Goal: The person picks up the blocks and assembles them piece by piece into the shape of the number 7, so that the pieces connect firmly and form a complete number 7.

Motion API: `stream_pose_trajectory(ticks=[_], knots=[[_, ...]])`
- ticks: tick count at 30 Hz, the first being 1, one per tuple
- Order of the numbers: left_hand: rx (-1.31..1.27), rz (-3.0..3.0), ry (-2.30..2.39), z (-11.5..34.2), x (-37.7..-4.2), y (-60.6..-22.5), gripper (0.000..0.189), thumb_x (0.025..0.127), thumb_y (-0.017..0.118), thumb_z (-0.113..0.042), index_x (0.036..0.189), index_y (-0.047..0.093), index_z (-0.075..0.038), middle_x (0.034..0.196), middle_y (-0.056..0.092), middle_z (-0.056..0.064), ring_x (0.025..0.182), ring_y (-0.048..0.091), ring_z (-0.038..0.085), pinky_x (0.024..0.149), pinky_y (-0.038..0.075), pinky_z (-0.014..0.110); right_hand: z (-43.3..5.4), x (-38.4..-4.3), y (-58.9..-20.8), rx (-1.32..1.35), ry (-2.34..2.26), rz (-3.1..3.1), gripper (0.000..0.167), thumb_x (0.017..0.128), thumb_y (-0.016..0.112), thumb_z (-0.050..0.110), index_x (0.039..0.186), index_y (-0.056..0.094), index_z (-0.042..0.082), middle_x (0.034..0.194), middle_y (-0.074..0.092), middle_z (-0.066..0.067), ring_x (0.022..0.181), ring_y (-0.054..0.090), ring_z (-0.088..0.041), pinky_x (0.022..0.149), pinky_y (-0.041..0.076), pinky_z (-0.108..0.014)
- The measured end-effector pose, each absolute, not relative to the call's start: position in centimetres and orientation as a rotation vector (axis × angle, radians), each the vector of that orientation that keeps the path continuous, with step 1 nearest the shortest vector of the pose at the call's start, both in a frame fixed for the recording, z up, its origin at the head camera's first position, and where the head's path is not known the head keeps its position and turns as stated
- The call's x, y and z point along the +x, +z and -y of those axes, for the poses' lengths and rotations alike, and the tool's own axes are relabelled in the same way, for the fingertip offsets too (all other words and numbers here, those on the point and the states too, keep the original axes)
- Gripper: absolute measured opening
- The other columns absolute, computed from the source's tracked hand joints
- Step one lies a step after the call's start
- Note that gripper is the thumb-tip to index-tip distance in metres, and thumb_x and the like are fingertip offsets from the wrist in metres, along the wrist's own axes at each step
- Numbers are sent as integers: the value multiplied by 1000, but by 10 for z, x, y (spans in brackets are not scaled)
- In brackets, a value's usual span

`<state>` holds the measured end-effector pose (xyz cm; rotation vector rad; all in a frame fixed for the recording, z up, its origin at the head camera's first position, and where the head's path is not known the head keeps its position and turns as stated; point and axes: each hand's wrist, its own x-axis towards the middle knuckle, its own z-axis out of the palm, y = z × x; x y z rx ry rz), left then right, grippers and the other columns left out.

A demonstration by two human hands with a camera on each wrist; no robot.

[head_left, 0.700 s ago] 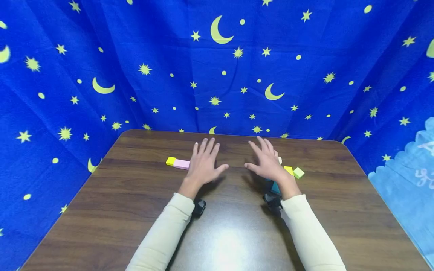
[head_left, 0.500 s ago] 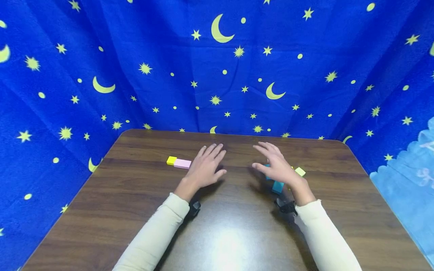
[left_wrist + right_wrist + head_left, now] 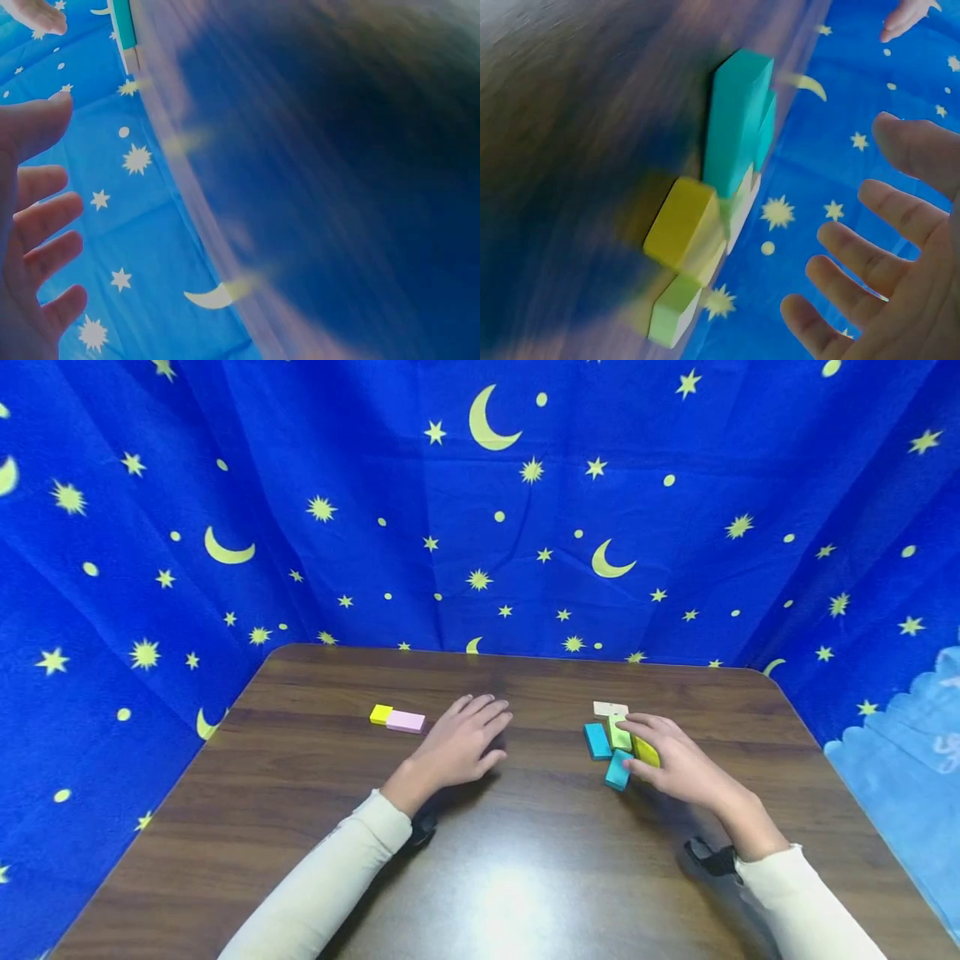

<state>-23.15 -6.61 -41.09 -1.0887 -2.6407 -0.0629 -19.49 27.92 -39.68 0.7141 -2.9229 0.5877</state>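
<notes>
Looks forward and down from the head, across the counter (image 3: 262, 827) to the star-and-moon curtain (image 3: 375, 568). From each wrist, looks close and tilted past the fingers (image 3: 52, 217) toward the same curtain; from the right, shares the rectangular blocks (image 3: 735, 120) with the head view.

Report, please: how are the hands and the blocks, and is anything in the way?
Left hand open, holding nothing. Right hand same, near blue block. In the way: right hand, partly hiding one yellow block, head view.
</notes>
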Motion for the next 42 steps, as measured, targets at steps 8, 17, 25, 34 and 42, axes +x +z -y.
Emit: stream_pose_trajectory(ticks=[8, 17, 25, 34, 42], knots=[[-1130, 2609, -4, 52, -235, -413, 56, 92, 65, -43, 139, 57, -13, 147, 55, 5, 138, 49, 26, 116, 38, 49, -286, -193, -402, 723, 557, 2884, 59, 87, 74, 14, 139, 52, -1, 141, 52, -28, 130, 46, -49, 106, 37, -66], [-1182, 2582, 147, 28, -237, -421, 52, 93, 63, -45, 137, 58, -17, 147, 55, 3, 137, 50, 23, 116, 39, 48, -285, -188, -414, 721, 474, 2942, 50, 85, 75, 11, 132, 61, 4, 133, 58, -26, 123, 52, -46, 101, 44, -63], [-1267, 2649, 127, -3, -244, -421, 49, 98, 56, -44, 140, 57, -19, 150, 52, 1, 139, 48, 21, 115, 40, 43, -283, -188, -422, 774, 369, 2923, 43, 82, 78, 10, 123, 69, 8, 123, 65, -17, 114, 60, -37, 97, 49, -58], [-1299, 2764, -80, -34, -251, -427, 45, 100, 53, -39, 140, 57, -18, 152, 50, 0, 137, 51, 19, 111, 45, 39, -282, -188, -421, 877, 278, 2875, 38, 80, 78, 6, 117, 74, 14, 126, 63, -18, 116, 60, -38, 96, 50, -59], [-1305, 2851, -166, -54, -252, -431, 50, 100, 55, -35, 146, 51, -17, 156, 45, 1, 139, 49, 21, 111, 45, 39, -282, -191, -424, 923, 272, 2858, 35, 80, 78, 4, 114, 75, 12, 120, 67, -16, 112, 62, -35, 93, 52, -56]])
